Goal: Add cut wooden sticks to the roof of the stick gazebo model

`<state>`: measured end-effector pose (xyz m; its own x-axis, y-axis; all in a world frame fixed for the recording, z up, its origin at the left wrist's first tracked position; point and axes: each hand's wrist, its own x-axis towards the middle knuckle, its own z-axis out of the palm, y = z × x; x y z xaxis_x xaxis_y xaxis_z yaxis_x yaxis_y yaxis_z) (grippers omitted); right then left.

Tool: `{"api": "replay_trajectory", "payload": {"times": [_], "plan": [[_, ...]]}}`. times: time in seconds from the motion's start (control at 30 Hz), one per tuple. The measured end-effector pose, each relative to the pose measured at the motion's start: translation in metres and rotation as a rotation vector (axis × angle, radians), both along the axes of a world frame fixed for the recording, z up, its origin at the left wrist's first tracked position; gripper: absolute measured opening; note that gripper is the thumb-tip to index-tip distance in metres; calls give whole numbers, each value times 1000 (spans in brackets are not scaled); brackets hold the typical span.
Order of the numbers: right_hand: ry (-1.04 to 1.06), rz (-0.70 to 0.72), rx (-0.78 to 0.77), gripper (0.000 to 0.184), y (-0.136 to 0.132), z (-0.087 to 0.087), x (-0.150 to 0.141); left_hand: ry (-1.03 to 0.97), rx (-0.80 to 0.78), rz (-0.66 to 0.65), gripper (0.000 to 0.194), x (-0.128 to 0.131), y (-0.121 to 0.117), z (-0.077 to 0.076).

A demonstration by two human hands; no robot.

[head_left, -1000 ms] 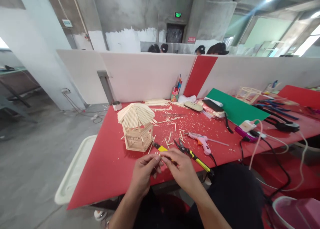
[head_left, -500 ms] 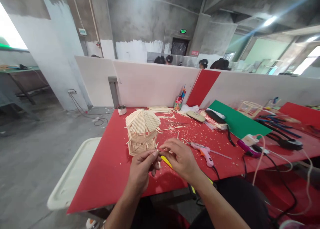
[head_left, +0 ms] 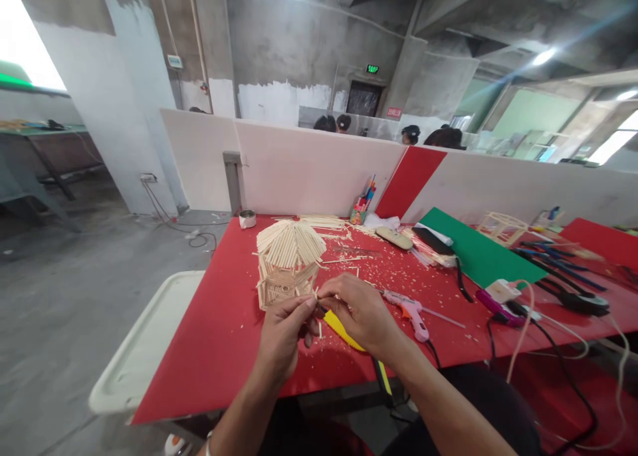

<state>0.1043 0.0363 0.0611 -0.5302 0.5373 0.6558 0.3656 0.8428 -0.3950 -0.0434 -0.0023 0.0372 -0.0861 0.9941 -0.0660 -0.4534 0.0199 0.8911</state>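
My left hand (head_left: 283, 330) and my right hand (head_left: 359, 310) meet fingertip to fingertip above the red table (head_left: 219, 336). Both are pinched closed on a small piece I cannot make out, probably a short wooden stick. Just behind the fingertips stands a little pavilion model (head_left: 288, 262) built of wooden sticks, with a sloping stick roof. A yellow-handled tool (head_left: 343, 331) lies on the table under my right hand. A pink hot glue gun (head_left: 409, 307) lies to the right of that hand.
Loose stick offcuts litter the table. Farther back are a stick bundle (head_left: 321, 222), a pen cup (head_left: 359, 210), a green sheet (head_left: 473, 251), cables and a power strip (head_left: 501, 290). A white tray (head_left: 144, 343) sits left of the table. People sit beyond the partition (head_left: 319, 170).
The camera has tilted up and the view has shifted. My hands have risen from the near table edge toward the pavilion model, still pinched together.
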Motion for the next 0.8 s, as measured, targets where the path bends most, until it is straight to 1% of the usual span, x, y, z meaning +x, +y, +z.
{"api": "replay_trajectory", "payload": {"times": [0.3, 0.5, 0.8], "plan": [[-85, 22, 33, 15, 12, 8, -4, -58, 1, 21, 29, 1, 8, 4], [-92, 32, 28, 14, 18, 14, -7, -72, 34, 21, 26, 0, 14, 4], [-84, 46, 65, 15, 23, 11, -9, -111, 6, 20, 26, -1, 15, 3]]}}
